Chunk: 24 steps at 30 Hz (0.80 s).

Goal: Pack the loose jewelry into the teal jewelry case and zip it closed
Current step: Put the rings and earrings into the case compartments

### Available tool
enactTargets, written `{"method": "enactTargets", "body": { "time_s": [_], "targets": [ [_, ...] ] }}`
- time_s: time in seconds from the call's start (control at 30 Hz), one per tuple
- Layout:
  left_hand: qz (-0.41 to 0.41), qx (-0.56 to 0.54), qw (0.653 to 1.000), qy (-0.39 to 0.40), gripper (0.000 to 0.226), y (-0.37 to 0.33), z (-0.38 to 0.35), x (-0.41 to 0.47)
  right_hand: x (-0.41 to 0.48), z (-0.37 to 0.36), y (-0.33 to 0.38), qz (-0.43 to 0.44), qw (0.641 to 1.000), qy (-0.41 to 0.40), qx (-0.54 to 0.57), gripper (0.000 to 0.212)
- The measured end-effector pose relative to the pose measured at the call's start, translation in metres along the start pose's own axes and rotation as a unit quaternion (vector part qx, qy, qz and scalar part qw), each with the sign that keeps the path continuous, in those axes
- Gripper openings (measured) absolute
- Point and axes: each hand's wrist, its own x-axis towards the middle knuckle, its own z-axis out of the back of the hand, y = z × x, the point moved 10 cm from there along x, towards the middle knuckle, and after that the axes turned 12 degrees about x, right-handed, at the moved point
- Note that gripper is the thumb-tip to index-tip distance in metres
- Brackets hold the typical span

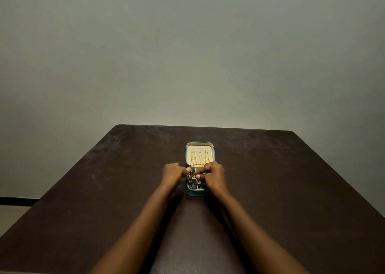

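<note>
While our left hand (171, 172) and right hand (212, 174) pinch a small gold piece (192, 172) between curled fingertips, the teal jewelry case (196, 193) lies open directly beneath. We should lower slowly into one compartment, avoiding the hung chains (200, 158) just beyond.

The left hand (171, 172) and right hand (214, 175) half cover the case (199, 143); their pinched jewelry (192, 172) is too small to identify
</note>
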Motion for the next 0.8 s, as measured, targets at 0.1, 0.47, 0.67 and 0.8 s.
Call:
{"method": "enactTargets", "body": {
  "time_s": [0.1,0.47,0.67,0.8],
  "targets": [
    [0.008,0.080,0.997,-0.024,0.047,0.004,0.005,0.003,0.001,0.013,-0.002,0.000,0.999,-0.039,0.002,0.013],
    [-0.061,0.331,0.940,-0.056,0.015,-0.010,0.008,-0.018,-0.002,0.043,-0.011,-0.020,0.992,-0.124,0.019,0.013],
    [-0.056,0.342,0.937,-0.045,0.020,-0.010,0.007,-0.022,-0.002,0.042,-0.015,-0.033,0.991,-0.123,0.038,0.012],
    [-0.064,0.354,0.933,-0.018,0.016,-0.014,0.004,-0.019,-0.001,0.043,-0.016,-0.038,0.991,-0.121,0.041,0.010]
  ]
}}
